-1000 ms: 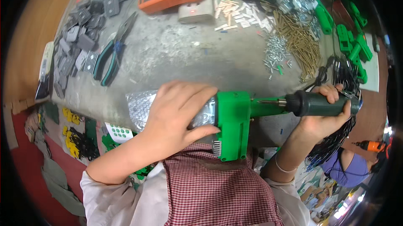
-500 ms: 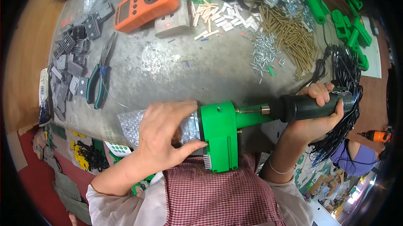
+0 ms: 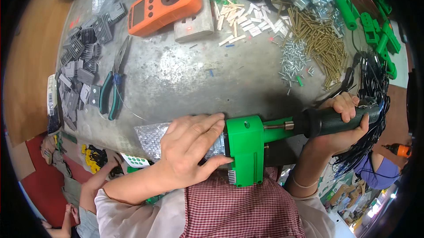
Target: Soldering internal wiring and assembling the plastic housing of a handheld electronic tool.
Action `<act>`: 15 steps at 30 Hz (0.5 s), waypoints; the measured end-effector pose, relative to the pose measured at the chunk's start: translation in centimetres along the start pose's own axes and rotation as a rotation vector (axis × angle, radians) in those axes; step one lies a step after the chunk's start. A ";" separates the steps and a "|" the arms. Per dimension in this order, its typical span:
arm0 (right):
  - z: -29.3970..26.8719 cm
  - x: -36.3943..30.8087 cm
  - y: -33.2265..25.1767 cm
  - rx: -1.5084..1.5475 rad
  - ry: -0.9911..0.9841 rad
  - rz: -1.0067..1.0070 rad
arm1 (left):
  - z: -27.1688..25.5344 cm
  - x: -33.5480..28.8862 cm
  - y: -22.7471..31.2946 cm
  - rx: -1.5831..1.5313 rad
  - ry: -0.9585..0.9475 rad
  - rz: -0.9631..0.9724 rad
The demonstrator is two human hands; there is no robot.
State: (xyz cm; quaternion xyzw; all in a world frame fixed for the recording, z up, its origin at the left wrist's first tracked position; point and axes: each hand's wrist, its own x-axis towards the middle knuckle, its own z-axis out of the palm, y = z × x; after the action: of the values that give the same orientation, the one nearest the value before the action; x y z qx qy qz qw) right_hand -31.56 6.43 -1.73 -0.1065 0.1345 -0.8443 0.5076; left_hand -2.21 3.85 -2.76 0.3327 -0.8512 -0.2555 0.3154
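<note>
Hugging the bubble wrap [image 3: 151,141], the left hand [image 3: 189,152] has its grip round the wrapped end of the green case [image 3: 245,149], by the near edge of the table [image 3: 176,90]. The right hand's [image 3: 336,138] grip squeezes a black screwdriver [image 3: 324,121].

The table [image 3: 163,88] is grey and pretty scuffed, with a bright patch of glare on it. Off to the left there's a brown wood-look panel [image 3: 33,83], can't tell if it's wall or furniture. Floor [image 3: 46,194] down that side is red. Over on the right, another brown surface [image 3: 396,114], and blurry bright lights [image 3: 375,208] low in the corner.
</note>
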 end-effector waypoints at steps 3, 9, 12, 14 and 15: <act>-0.3 0.2 -0.1 -0.020 -0.004 0.005 | 0.1 0.4 0.4 -0.008 0.021 -0.025; -0.1 0.5 0.0 -0.010 0.002 0.039 | 0.1 0.0 0.2 0.009 -0.022 -0.008; 0.1 0.2 -0.3 -0.050 0.024 0.027 | -0.3 0.5 0.1 -0.046 -0.071 -0.052; 0.2 0.0 0.0 -0.041 0.021 0.026 | -0.4 0.5 -0.1 -0.050 -0.062 -0.051; 0.3 0.0 0.2 -0.042 0.024 0.016 | -0.3 0.4 -0.2 -0.066 -0.056 -0.043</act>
State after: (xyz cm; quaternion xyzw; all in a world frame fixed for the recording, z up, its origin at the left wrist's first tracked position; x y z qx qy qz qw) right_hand -31.33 6.27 -1.54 -0.1062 0.1591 -0.8384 0.5104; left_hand -2.13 3.31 -2.53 0.3328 -0.8435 -0.2995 0.2967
